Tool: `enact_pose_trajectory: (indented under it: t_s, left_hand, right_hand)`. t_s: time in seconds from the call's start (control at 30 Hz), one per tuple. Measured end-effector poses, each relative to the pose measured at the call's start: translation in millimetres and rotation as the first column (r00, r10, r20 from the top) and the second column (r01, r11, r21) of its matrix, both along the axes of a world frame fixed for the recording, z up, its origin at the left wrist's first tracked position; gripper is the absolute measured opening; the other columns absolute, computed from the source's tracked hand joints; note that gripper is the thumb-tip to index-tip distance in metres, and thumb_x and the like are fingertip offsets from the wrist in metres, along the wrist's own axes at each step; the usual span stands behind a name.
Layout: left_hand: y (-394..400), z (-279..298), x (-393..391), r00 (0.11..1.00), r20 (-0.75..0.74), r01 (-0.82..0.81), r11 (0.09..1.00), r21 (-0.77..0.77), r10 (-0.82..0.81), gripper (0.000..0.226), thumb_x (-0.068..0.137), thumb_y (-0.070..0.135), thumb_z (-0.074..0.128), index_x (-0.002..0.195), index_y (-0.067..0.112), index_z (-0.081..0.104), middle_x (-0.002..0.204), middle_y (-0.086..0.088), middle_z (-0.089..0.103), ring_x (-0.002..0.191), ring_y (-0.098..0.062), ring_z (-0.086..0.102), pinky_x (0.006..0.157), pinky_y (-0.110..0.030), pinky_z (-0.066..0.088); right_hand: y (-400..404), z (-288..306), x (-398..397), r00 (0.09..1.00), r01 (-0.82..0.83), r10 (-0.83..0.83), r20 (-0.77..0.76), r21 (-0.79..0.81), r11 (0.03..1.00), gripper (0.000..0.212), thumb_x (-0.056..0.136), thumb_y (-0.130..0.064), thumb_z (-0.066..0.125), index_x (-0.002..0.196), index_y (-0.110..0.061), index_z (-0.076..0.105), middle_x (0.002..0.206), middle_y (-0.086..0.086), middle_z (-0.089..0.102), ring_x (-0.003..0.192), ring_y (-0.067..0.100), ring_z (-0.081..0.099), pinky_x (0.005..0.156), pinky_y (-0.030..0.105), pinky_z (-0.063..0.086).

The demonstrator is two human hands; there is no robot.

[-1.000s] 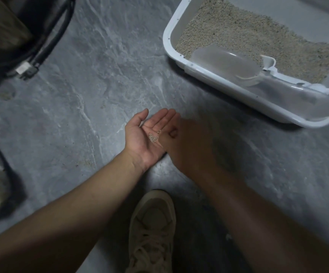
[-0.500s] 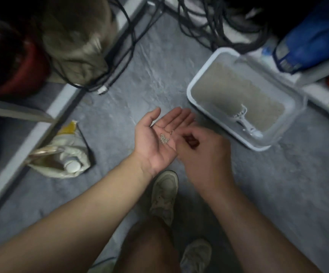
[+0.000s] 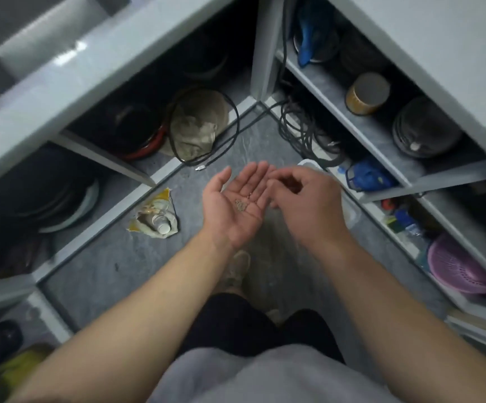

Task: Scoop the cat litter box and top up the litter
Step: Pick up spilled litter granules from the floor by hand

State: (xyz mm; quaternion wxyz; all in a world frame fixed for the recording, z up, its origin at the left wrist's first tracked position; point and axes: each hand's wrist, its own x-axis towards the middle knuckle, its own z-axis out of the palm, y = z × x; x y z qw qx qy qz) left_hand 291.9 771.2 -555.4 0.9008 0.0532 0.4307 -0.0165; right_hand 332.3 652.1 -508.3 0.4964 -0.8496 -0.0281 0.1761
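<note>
Grey litter grains (image 3: 240,205) on upturned left hand (image 3: 233,210), no legible writing.

grey marbled floor (image 3: 113,269) carries a crumpled bag (image 3: 154,218), black cables (image 3: 300,126) and a shoe (image 3: 237,270).

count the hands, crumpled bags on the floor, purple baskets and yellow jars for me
hands: 2, left hand and right hand
crumpled bags: 1
purple baskets: 1
yellow jars: 1
total: 5
</note>
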Motion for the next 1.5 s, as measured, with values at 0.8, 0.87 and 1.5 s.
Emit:
enact_pose_trajectory:
  t_s: [0.8,0.87,1.5]
  left_hand:
    - [-113,137,-154,0.505,0.117,-0.862,0.493,0.117,0.855,0.036,0.098,0.027,0.053,0.100,-0.005,0.069,0.109,-0.024,0.073,0.100,-0.037,0.073,0.095,-0.046,0.058]
    - [-126,136,-188,0.399,0.126,-0.915,0.386,0.114,0.908,0.035,0.098,0.026,0.053,0.101,-0.005,0.069,0.111,-0.025,0.072,0.104,-0.038,0.072,0.101,-0.048,0.053]
    - [-360,102,-534,-0.313,0.113,-0.943,-0.323,0.081,0.943,0.037,0.099,0.030,0.052,0.106,-0.004,0.067,0.112,-0.025,0.072,0.097,-0.037,0.074,0.085,-0.048,0.061]
  right_hand:
    - [-19,122,-55,0.459,-0.888,0.879,0.131,0.082,0.452,0.011,0.088,-0.016,0.069,0.085,-0.026,0.075,0.070,-0.007,0.072,0.064,0.008,0.069,0.066,0.026,0.058]
    - [-20,123,-87,0.368,-0.929,0.920,0.135,0.088,0.359,0.013,0.088,-0.016,0.069,0.083,-0.026,0.074,0.069,-0.008,0.071,0.062,0.007,0.069,0.063,0.024,0.056]
    - [-153,104,-462,-0.394,-0.916,0.914,0.098,0.040,-0.400,0.015,0.089,-0.014,0.069,0.081,-0.025,0.075,0.068,-0.005,0.072,0.062,0.009,0.070,0.069,0.036,0.060]
